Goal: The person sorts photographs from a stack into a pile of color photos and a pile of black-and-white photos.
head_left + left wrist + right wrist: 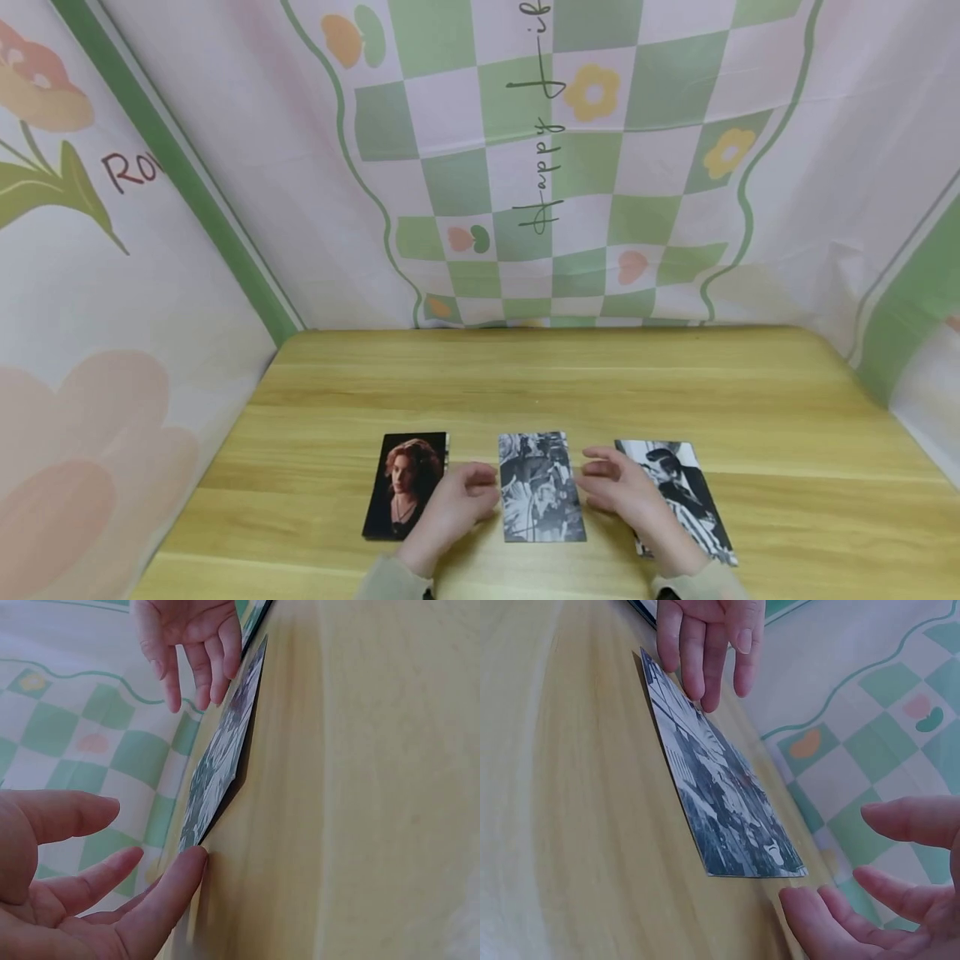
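A black-and-white photo card [542,487] lies in the middle, between my two hands. My left hand [459,504] is beside its left edge, fingers spread and loosely bent; in the left wrist view a fingertip [193,862] comes right up to the card's near corner. On the other side, my right hand [618,490] has its fingertips close to the right edge, with nothing between thumb and fingers. Part of the card appears slightly raised, with a dark shadow beneath it. My left wrist overlaps a dark portrait card [397,483], and my right one covers part of another black-and-white card [686,483].
All the cards lie on a light wooden table [480,383], near its front. The portrait card on the left shows a thick edge, like a stack. Behind the table hangs a green-and-white checked cloth [517,167], with more printed cloth [67,300] at the left side.
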Motion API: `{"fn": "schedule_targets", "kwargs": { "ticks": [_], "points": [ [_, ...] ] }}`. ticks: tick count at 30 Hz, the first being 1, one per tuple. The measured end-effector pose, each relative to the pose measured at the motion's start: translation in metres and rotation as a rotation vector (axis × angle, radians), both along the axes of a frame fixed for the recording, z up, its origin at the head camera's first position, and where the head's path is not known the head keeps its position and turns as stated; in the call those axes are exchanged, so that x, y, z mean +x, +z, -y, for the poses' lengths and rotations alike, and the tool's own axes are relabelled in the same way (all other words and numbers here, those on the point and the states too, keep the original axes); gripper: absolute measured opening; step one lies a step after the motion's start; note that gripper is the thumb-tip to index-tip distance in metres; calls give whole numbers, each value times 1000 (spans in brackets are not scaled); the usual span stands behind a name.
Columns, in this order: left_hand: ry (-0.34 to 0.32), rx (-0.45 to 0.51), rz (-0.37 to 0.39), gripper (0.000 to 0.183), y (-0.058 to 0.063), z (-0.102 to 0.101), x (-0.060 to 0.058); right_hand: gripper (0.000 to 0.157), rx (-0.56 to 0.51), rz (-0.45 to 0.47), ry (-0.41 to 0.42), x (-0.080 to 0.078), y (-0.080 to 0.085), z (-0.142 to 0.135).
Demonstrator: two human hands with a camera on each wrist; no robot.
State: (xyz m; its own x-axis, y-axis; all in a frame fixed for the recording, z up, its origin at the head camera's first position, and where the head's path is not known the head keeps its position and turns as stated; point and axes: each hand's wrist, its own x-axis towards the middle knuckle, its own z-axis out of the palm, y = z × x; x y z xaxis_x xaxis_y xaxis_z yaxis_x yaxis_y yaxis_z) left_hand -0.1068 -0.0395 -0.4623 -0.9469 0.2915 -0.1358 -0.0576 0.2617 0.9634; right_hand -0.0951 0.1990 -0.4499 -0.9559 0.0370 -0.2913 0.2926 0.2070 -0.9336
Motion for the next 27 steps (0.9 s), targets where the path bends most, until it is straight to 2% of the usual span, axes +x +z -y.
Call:
{"fn": "schedule_targets", "kwargs": {
  "ticks": [6,16,21,27],
  "points": [
    [-14,17,-10,37,-2,-2,1,53,-34,37,6,0,-3,0],
    [-2,154,127,34,-13,-7,-2,50,-71,24,21,1,-8,3],
    [13,200,192,33,-12,-8,-1,51,-83,36,6,0,-8,8],
    [23,210,216,33,-10,-10,-1,53,-50,31,-30,-3,-10,12]
  ]
}}
